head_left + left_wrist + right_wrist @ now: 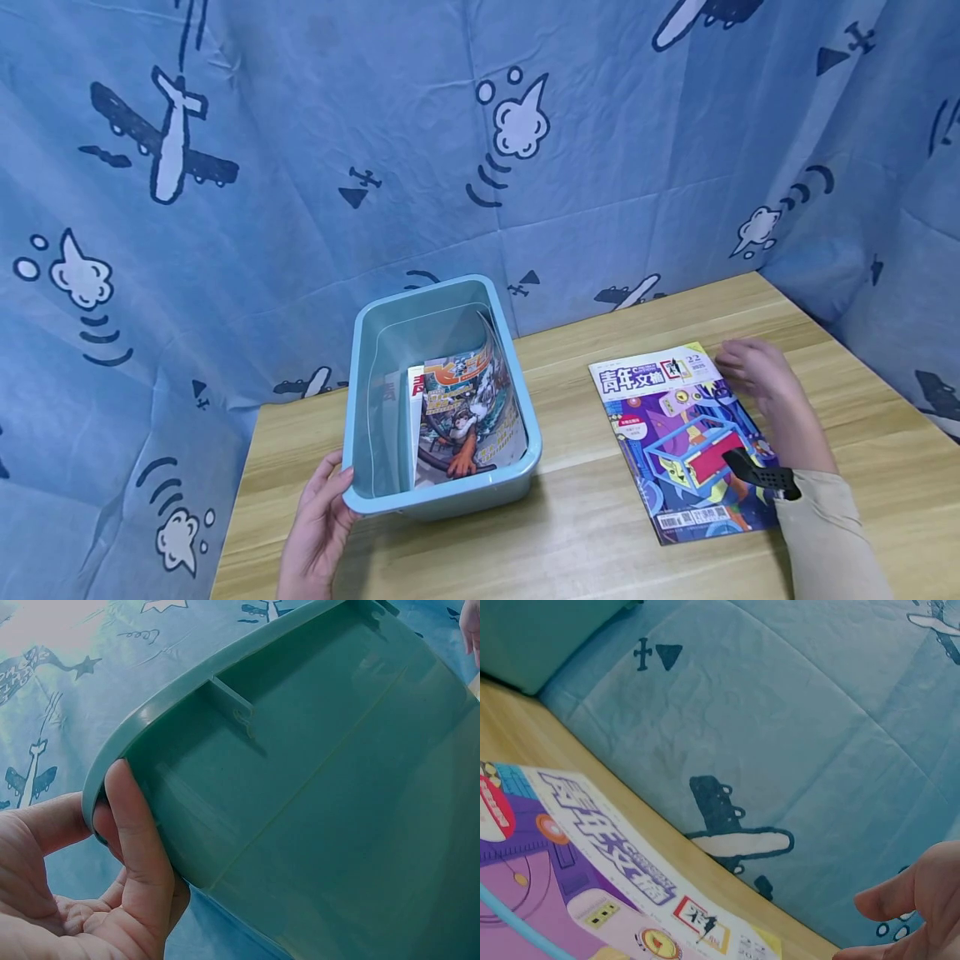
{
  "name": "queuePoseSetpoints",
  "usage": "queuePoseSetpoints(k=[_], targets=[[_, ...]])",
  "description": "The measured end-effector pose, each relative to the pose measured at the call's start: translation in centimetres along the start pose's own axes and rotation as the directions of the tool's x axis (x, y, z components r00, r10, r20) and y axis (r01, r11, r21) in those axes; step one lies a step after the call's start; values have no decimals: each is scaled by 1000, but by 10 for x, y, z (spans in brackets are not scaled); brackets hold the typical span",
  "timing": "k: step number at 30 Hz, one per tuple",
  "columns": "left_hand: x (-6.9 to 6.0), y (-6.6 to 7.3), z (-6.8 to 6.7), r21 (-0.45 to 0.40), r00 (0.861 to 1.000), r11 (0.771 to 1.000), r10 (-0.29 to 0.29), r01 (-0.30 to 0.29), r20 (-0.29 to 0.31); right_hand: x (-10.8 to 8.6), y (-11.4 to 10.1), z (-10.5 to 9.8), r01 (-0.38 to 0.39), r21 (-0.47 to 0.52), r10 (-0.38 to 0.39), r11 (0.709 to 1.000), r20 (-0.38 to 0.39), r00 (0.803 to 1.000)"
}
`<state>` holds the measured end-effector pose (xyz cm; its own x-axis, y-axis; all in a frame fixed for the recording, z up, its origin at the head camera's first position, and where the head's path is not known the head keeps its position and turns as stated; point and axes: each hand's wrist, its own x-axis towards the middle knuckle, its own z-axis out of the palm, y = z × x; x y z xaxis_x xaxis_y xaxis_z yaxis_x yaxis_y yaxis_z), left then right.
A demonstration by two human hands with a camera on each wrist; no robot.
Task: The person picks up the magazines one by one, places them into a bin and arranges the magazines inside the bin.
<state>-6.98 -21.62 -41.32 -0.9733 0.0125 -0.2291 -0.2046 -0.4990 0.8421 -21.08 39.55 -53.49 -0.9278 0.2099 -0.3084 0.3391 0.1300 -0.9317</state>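
Observation:
My left hand (321, 525) grips the near left corner of a light blue plastic bin (358, 392). In the left wrist view, the fingers and thumb pinch the bin's rim (161, 705). Inside the bin lies a magazine with a colourful illustrated cover (476, 417), and a white-edged magazine (414, 417) shows partly beneath it. To the right, a purple and white magazine (682, 450) lies face up on the table. Beside its upper right edge is my right hand (761, 379), with relaxed fingers and nothing held. Whether it touches the magazine is hard to tell.
The wooden table (570, 517) ends against a blue cloth (420, 200) printed with planes and clouds, which hangs behind and at both sides. A black strap (757, 475) at the right wrist hangs over the magazine. Bare tabletop separates the bin from that magazine.

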Motion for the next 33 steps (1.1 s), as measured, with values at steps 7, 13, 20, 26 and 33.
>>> queuePoseSetpoints(k=[7, 13, 20, 26, 33], targets=[[0, 1, 0, -5, 1000, 1000, 1, -1, 7, -2, 0, -3, -19, 20, 19, 1000, 5, 1000], [-1, 0, 0, -6, 999, 1000, 15, -15, 32, 27, 30, -12, 9, -9, -8, 1000, 33, 999], [-2, -1, -1, -21, 998, 999, 28, -27, 60, -1, 3, -4, -16, -13, 17, 1000, 77, 997], [-1, -1, -1, -8, 999, 1000, 19, -19, 42, -35, -32, 2, -42, 34, 37, 999, 144, 989], [-2, -1, -2, 0, 998, 1000, 27, -27, 55, -35, -32, 0, -18, -53, 28, 998, 193, 981]])
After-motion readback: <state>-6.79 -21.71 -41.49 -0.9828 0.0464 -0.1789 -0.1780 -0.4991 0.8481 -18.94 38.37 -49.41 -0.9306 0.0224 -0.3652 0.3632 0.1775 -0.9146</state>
